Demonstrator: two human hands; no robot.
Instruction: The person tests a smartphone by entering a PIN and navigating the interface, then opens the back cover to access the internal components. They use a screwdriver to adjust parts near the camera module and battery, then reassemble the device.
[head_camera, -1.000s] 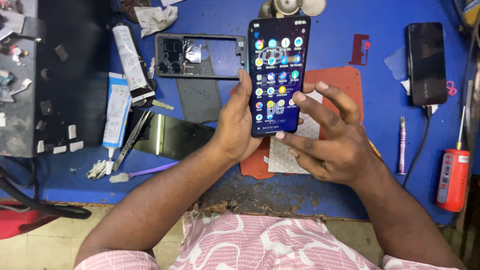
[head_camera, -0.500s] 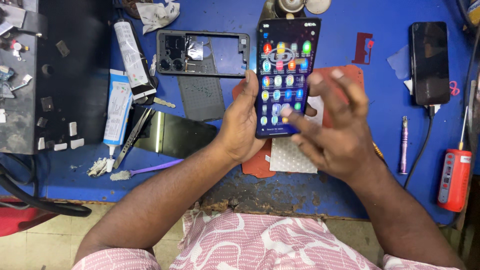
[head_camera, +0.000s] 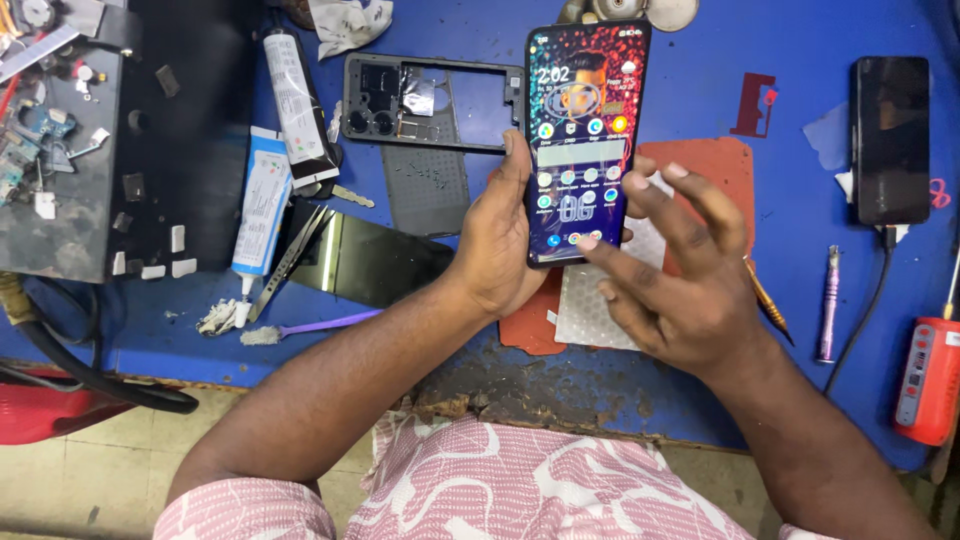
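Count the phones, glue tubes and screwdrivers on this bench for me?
Phones: 2, the lit phone in the left hand, and a dark phone charging.
Glue tubes: 2, black tube, white tube.
Screwdrivers: 2, purple screwdriver, red screwdriver.
Total: 6

Bare forearms, short pink white-patterned shirt sleeves

Black phone frame (head_camera: 430, 100); tweezers (head_camera: 290, 255); glue tube (head_camera: 296, 95)

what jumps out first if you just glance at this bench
The lit smartphone at top centre, held upright in the left hand while the right hand taps its lower edge. Behind it lies a stripped phone frame, and a dark second phone sits on a cable at the right of the blue bench.
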